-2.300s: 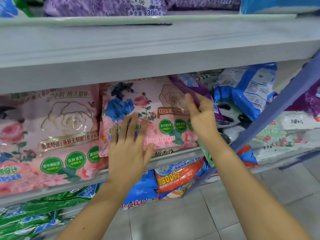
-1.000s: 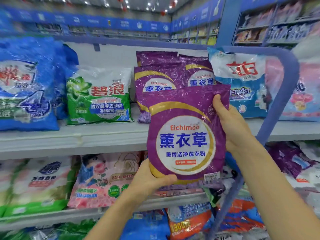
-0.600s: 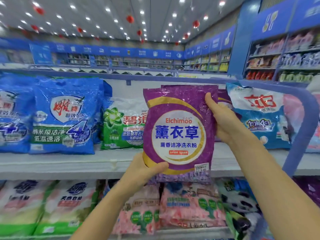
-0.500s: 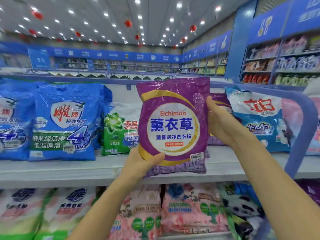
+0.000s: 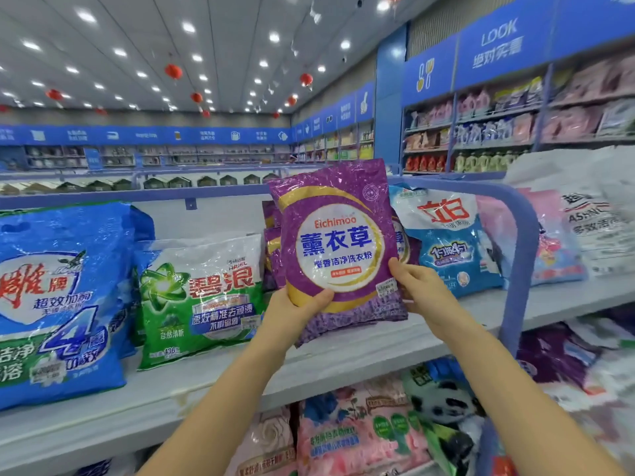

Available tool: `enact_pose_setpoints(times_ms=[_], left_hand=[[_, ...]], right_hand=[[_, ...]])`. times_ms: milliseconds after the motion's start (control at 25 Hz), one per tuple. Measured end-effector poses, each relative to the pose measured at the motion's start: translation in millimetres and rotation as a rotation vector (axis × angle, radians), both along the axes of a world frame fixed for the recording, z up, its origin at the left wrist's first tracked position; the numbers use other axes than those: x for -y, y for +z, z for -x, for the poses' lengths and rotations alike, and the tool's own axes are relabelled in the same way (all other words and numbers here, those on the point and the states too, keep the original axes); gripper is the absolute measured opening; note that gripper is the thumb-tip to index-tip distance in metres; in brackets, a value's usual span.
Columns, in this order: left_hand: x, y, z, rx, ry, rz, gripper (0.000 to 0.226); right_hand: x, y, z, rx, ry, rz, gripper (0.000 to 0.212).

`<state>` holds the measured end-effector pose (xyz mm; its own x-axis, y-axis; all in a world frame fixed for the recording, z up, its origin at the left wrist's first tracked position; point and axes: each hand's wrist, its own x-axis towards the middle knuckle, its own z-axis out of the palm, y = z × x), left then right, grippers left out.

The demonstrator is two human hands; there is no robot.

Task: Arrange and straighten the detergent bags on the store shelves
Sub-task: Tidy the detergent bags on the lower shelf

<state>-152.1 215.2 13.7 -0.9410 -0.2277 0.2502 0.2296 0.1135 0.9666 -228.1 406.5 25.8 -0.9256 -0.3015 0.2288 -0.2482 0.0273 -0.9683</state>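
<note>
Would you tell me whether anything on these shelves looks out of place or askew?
The purple bag, gripped by the left hand and right hand, leans left. Below, the panda bag lies crooked beside the pink bags.

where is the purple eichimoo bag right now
In the head view the purple bag is centre frame, held upright at the upper shelf by the left hand and right hand at its lower corners, between the green bag and the blue-and-white bag.

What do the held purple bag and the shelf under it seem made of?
Purple bag: thin glossy plastic film, going by its crinkles and glare. Shelf: smooth pale grey, matte; likely painted metal, though the look leaves it open.
</note>
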Motion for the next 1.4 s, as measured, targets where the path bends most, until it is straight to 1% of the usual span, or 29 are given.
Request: enact_pose_setpoints(times_ms=[160,280,400,480,520,560,640,720,880,1080,1240,1400], left_hand=[[-28.9,4.6,25.9,0.092,0.016,-0.037,0.047],[-52.4,9.5,53.9,0.057,0.114,-0.052,0.046],[-78.1,6.5,86.7,0.021,0.213,-0.082,0.059],[-94.6,1.3,103.3,0.022,0.27,-0.075,0.06],[-101.0,-2.4,111.0,0.022,0.304,-0.07,0.06],[-105.5,-5.4,116.7,0.025,0.342,-0.073,0.059],[-111.3,-9.5,126.8,0.047,0.422,-0.098,0.062],[-117.1,-11.3,135.2,0.05,0.465,-0.138,0.067],[-131.8,-12.9,150.4,-0.012,0.547,-0.139,0.057],[-137.1,-11.5,167.7,-0.043,0.549,-0.188,0.044],[-136.7,-14.5,170.8,-0.024,0.513,-0.231,0.041],[-132.3,-12.9,173.6,-0.01,0.494,-0.258,0.043]], right_hand=[[-18.7,-4.3,35.3,0.041,-0.027,-0.011,0.032],[-35.2,-5.8,71.3,0.026,0.021,-0.001,0.032],[-54.7,-6.1,109.5,-0.048,0.014,-0.073,0.032],[-64.7,-9.7,129.3,-0.101,-0.011,-0.085,0.02],[-68.8,-12.8,137.9,-0.137,-0.028,-0.106,0.012],[-71.3,-16.7,143.9,-0.177,-0.042,-0.142,0.008],[-71.9,-25.3,150.2,-0.254,-0.054,-0.223,0.016],[-69.3,-30.9,149.4,-0.324,-0.105,-0.24,0.021],[-67.0,-39.9,145.3,-0.446,-0.188,-0.181,0.031],[-65.4,-41.0,155.9,-0.43,-0.235,-0.196,0.034],[-65.8,-40.5,159.1,-0.398,-0.248,-0.235,0.034],[-66.4,-36.6,159.9,-0.336,-0.271,-0.143,0.039]])
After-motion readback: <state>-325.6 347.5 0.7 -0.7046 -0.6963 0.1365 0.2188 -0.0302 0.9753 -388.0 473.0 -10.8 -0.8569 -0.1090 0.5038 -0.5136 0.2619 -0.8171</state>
